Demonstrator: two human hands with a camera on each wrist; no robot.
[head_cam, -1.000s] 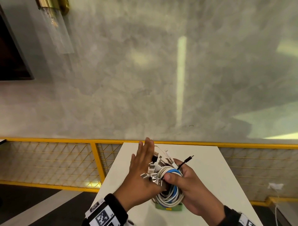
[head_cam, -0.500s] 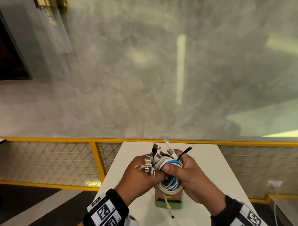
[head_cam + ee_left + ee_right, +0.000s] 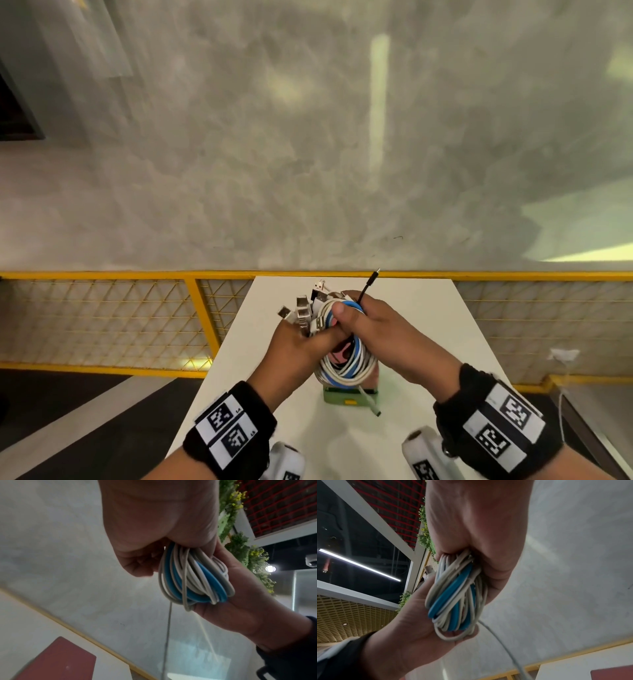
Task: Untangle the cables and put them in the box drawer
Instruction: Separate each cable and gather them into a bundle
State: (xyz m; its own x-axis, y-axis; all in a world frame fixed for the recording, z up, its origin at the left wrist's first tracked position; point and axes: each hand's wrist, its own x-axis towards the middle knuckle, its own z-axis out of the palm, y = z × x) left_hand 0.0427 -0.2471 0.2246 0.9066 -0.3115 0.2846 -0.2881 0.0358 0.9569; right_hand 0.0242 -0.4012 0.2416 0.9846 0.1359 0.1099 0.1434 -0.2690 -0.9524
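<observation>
A coiled bundle of white, grey and blue cables [image 3: 346, 368] hangs in the air above the white table [image 3: 428, 318]. My left hand [image 3: 301, 346] grips its left side, fingers curled round the strands [image 3: 192, 577]. My right hand [image 3: 373, 325] grips the top, thumb pressed on the coil [image 3: 453, 599]. Several USB plugs [image 3: 301, 310] and a black plug end [image 3: 371, 281] stick up from the bundle. A loose white end [image 3: 370, 401] dangles below. The small box drawer [image 3: 349, 399], green at the front with a dark red top [image 3: 56, 660], stands on the table right under the bundle.
A yellow mesh railing [image 3: 102, 318] runs behind the table at its far edge, with a grey wall [image 3: 308, 154] beyond. A white wall socket with a cable [image 3: 563, 354] is low on the right. Dark floor [image 3: 85, 411] lies left of the table.
My left hand went from flat and open beside the bundle to gripping it. Both hands lifted the coil slightly, and a white cable end now dangles over the box.
</observation>
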